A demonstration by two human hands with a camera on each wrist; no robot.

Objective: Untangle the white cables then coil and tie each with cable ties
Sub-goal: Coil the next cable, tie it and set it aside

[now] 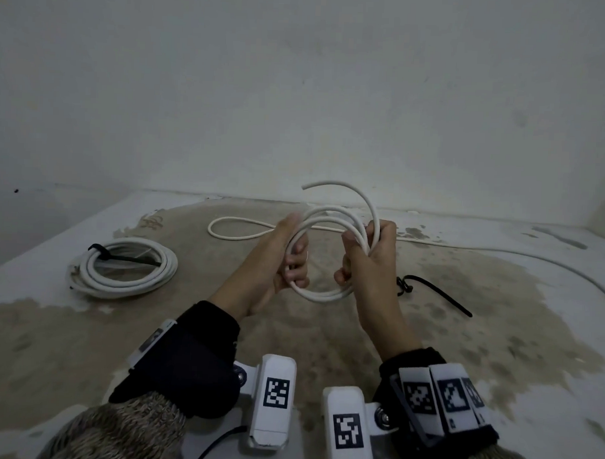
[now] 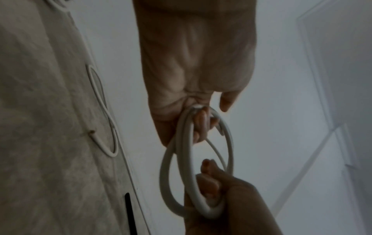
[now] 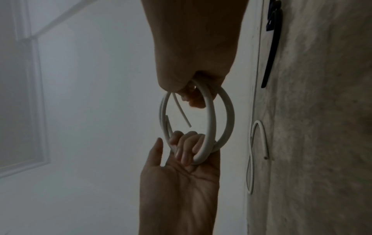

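Both hands hold a small coil of white cable (image 1: pixel 326 295) in the air above the worn surface. My left hand (image 1: pixel 295 260) grips its left side with fingers curled through the loops (image 2: pixel 187 159). My right hand (image 1: pixel 358 252) grips the right side, fingers wrapped round the strands (image 3: pixel 209 119). The coil's free end (image 1: pixel 330 186) arcs up above the hands. A loose black cable tie (image 1: pixel 432 295) lies just right of my right hand. At the left lies a finished white coil (image 1: pixel 125 267) bound with a black tie.
Another stretch of white cable (image 1: pixel 239 227) lies looped behind the hands and trails off to the right (image 1: pixel 499 251); whether it joins the held coil is hidden. A white wall (image 1: pixel 299 92) closes the back edge.
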